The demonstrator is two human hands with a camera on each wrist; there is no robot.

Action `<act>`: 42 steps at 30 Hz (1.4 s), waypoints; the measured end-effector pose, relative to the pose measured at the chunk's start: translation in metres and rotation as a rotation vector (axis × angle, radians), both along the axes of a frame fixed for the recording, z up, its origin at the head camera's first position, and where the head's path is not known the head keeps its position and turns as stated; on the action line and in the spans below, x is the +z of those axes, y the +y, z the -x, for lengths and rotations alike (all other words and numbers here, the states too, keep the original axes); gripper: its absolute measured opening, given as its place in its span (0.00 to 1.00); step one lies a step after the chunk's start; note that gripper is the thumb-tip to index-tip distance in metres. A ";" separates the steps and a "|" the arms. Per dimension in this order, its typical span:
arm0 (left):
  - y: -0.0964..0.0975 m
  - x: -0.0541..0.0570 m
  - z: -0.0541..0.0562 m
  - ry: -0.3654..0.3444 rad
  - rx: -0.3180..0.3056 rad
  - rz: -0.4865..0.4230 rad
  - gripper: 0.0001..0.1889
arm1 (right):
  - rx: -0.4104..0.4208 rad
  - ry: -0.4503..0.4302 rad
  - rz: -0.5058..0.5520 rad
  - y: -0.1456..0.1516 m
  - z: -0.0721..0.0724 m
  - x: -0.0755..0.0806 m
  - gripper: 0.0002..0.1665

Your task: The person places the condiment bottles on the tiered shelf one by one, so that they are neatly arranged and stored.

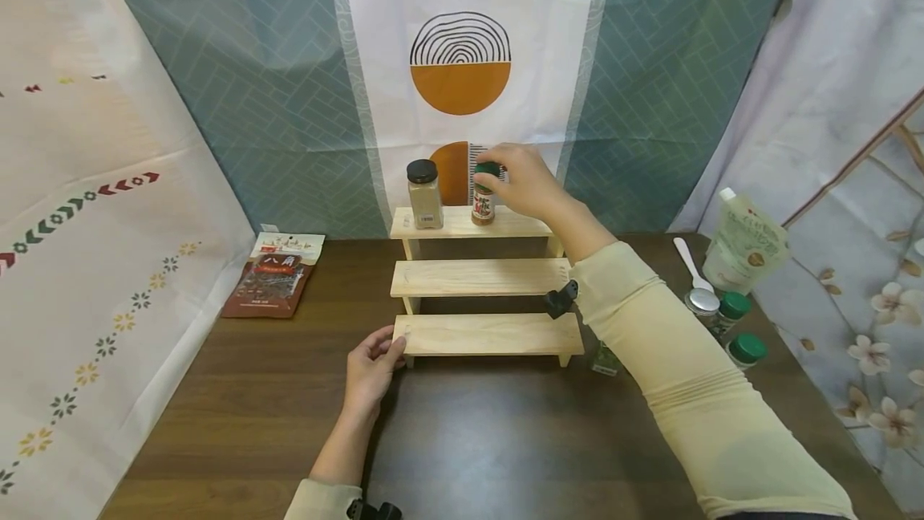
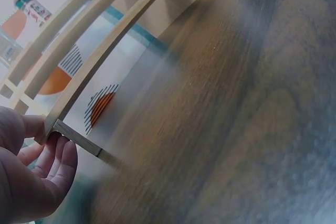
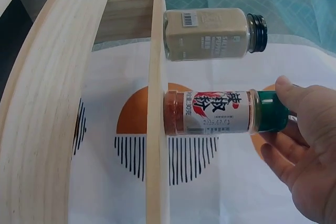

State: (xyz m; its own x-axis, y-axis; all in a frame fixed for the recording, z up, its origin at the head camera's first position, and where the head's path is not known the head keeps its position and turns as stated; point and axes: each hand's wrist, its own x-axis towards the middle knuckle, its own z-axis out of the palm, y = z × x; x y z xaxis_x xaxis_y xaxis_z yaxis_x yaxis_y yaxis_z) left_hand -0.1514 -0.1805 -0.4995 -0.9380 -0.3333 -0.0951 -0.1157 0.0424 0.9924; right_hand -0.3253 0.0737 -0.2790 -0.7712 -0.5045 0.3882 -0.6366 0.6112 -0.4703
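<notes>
A three-tier wooden rack (image 1: 487, 335) stands on the table. My left hand (image 1: 371, 371) grips the left end of its lowest tier, thumb on top and fingers curled beneath, as the left wrist view shows. Up on the top tier, my right hand (image 1: 530, 183) pinches the green cap of a spice jar (image 3: 210, 113) with red powder and a white label. That jar is upright, its base at the board. To its left on the same tier is a black-capped glass jar (image 1: 425, 195) of pale powder, apart from it.
A red-brown spice packet (image 1: 270, 275) lies left of the rack. On the right are a pale green spouted pouch (image 1: 747, 243), a white spoon (image 1: 693, 263), a silver-lidded jar (image 1: 702, 301) and green-capped jars (image 1: 747, 349). Another small jar (image 1: 606, 359) sits partly behind the right sleeve.
</notes>
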 end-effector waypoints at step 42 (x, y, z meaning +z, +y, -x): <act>0.001 0.002 -0.001 -0.020 -0.012 0.001 0.18 | -0.033 0.020 0.123 0.065 -0.017 -0.016 0.29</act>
